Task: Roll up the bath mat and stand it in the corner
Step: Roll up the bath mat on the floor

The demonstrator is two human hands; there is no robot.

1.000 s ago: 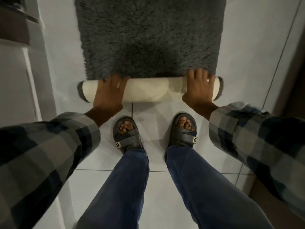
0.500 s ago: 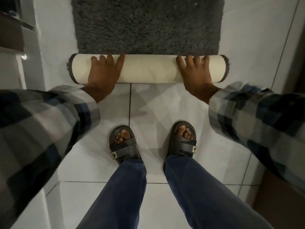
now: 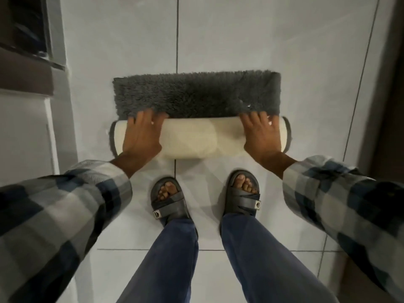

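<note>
Hands press flat on a cream roll of bath mat (image 3: 192,139) lying across the tiled floor (image 3: 240,40) just ahead of two sandals (image 3: 169,199). Left hand (image 3: 141,136) and right hand (image 3: 263,135) sit near opposite ends, fingers slightly spread over the top. A grey shaggy strip remains unrolled beyond.

Shaggy grey bath mat (image 3: 196,92), glossy tiled floor (image 3: 240,40)
</note>
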